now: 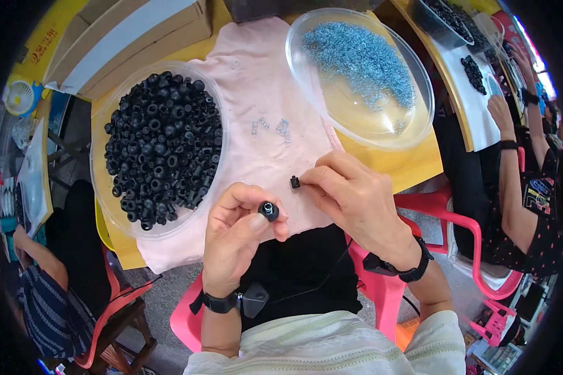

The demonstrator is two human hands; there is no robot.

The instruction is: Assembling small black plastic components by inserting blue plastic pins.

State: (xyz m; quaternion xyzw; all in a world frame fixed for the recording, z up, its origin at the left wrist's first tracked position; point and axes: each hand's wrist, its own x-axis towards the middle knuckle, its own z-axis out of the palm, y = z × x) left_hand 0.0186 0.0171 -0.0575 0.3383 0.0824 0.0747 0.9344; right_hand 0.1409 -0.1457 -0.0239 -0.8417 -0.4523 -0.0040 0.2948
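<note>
My left hand (pixel 231 234) pinches a round black cord-lock body (pixel 269 211) between thumb and fingers. Its opening faces up, with a bit of shiny metal, apparently a spring, inside. Just to the right, my right hand (pixel 355 199) grips a small black cord-lock plunger (pixel 294 182) at its fingertips, apart from the round body. Beyond both hands, several loose metal springs (pixel 283 129) lie on a pink cloth (pixel 256 69).
At left, a clear round tub (pixel 97 181) holds a heap of black plastic parts (pixel 162 147). A clear bowl (pixel 355 132) of springs (pixel 363 59) stands far right. A cardboard box (pixel 128 47) is at the back left. Other people sit on both sides.
</note>
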